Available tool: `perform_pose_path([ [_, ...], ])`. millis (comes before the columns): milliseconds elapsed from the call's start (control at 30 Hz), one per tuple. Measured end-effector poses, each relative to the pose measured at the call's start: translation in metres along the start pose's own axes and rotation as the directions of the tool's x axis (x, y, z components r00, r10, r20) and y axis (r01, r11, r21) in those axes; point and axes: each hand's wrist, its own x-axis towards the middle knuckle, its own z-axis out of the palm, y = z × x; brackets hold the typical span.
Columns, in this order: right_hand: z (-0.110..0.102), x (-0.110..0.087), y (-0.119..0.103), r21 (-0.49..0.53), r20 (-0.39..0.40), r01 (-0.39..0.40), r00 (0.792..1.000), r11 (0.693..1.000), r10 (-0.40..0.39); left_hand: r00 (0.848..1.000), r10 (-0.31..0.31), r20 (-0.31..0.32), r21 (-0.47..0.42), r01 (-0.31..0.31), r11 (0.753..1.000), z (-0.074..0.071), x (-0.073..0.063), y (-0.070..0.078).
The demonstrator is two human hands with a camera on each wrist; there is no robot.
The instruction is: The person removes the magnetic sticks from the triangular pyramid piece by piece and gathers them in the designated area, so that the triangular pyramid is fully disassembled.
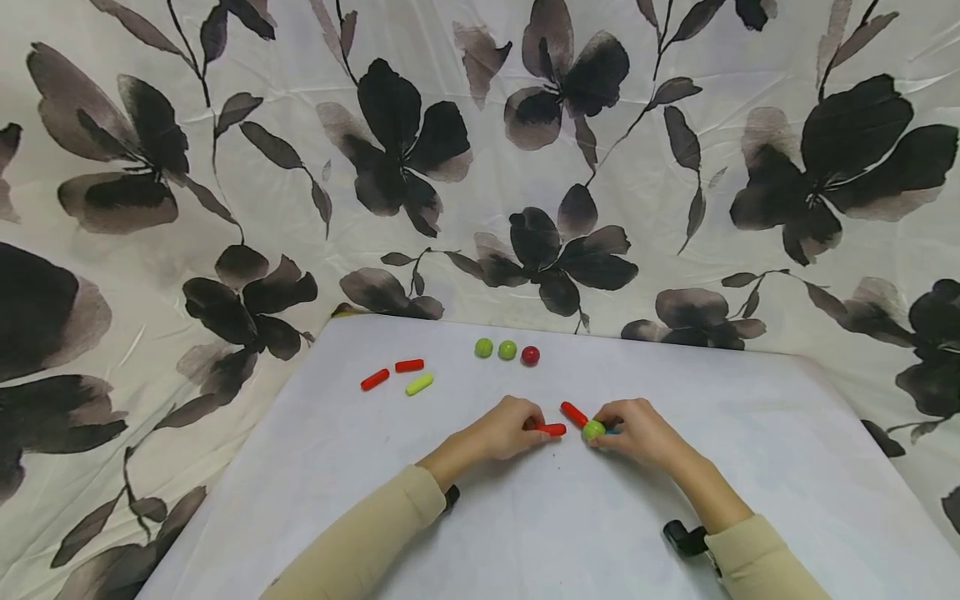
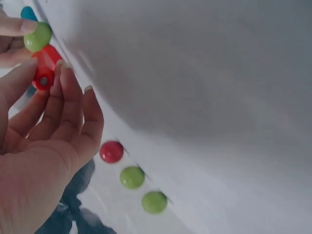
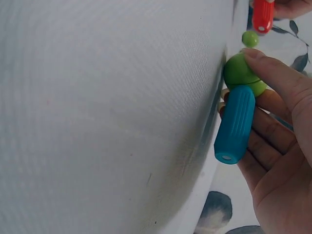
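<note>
My left hand (image 1: 512,429) pinches a red rod (image 1: 553,430) between thumb and fingertips; a small grey disc shows in its end in the left wrist view. My right hand (image 1: 637,429) pinches a green ball (image 1: 593,430) between thumb and fingers. A blue ridged rod (image 3: 235,126) meets this ball and lies along the fingers of the right hand. Another red rod (image 1: 573,414) reaches from the ball toward the upper left. The left hand's rod points at the ball; the head view shows a small gap between them.
Two green balls (image 1: 496,349) and a dark red ball (image 1: 530,356) sit in a row near the back of the white table (image 1: 525,533). To the left lie two red rods (image 1: 392,374) and a yellow-green rod (image 1: 419,384). Floral cloth (image 1: 480,167) hangs behind.
</note>
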Motion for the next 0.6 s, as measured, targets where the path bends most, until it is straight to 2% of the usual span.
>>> perform_pose_path([
  [167,-0.001,-0.001,-0.001,-0.004,-0.004,-0.001,1.000,1.000,0.001,1.000,-0.009,-0.027,-0.023,0.009,1.000,-0.017,-0.017,-0.014],
  [367,-0.001,-0.002,-0.002,0.000,-0.005,0.004,1.000,1.000,-0.004,0.995,-0.031,-0.094,-0.039,0.027,0.999,-0.041,-0.043,-0.043],
  [467,0.000,-0.001,-0.003,-0.002,-0.005,0.004,1.000,1.000,-0.004,0.987,-0.056,-0.148,-0.037,0.051,0.998,-0.054,-0.057,-0.061],
  [600,0.000,-0.001,-0.003,-0.008,-0.006,0.005,1.000,1.000,-0.005,0.970,-0.076,-0.231,-0.021,0.073,0.997,-0.072,-0.078,-0.085],
])
